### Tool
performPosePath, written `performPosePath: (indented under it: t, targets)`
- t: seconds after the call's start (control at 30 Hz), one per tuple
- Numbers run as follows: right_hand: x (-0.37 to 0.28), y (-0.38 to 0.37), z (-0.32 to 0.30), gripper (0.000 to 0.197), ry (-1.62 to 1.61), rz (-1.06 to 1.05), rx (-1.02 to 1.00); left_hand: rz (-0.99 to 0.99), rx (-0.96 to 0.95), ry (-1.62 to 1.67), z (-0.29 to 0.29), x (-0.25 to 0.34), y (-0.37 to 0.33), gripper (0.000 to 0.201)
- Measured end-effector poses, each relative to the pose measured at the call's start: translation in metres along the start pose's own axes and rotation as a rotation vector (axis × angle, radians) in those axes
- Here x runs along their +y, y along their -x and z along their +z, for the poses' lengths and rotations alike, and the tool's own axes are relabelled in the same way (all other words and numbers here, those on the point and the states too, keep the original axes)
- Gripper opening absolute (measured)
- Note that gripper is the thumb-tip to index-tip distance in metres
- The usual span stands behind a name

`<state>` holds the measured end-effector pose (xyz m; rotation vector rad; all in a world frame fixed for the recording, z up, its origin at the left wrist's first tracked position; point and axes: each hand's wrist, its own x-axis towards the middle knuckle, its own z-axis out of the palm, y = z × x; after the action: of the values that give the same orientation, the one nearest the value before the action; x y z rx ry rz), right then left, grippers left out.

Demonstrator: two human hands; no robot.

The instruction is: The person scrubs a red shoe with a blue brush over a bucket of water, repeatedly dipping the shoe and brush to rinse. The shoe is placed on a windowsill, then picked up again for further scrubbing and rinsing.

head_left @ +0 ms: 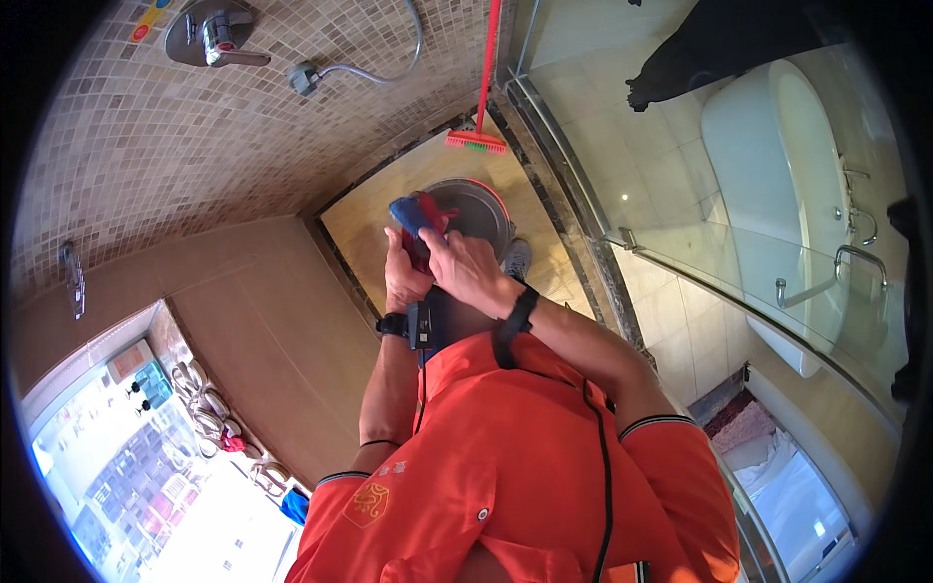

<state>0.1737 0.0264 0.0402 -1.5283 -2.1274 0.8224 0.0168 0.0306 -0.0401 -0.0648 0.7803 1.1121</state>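
Note:
Both my hands are together in front of my body, over the near left side of a round bucket [483,209] with a grey inside and a red rim. Between them is a blue and dark red thing [413,213], soft-looking like a bunched cloth; its exact kind is unclear. My left hand [403,272] is closed around its lower part, thumb pointing up. My right hand [465,264] grips it from the right, fingers bent against the blue part. My fingers partly cover it. A grey shoe [518,257] shows beside the bucket.
A red long-handled floor brush [476,142] stands in the far corner. On the left, a tiled wall carries a shower mixer [216,37] and hose [374,76]. Glass panels [719,277] run along the right, with a white bathtub [763,136] beyond. Slippers [206,403] line the window ledge.

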Motion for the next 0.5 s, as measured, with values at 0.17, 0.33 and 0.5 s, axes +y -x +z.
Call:
performPosePath:
  t: [0.17,0.33,0.5]
  targets:
    - [0.004,0.022,-0.002,0.047,0.026,-0.063,-0.109,-0.057,0.124,0.002,-0.006,0.014,0.011,0.084]
    - [0.003,0.048,-0.016,0.045,0.075,-0.050,-0.098,-0.114,0.084,-0.056,-0.005,0.010,0.016,0.076]
    - [0.053,0.003,0.012,0.039,0.112,0.267,-0.071,-0.194,0.024,-0.087,0.006,-0.013,0.028,0.054]
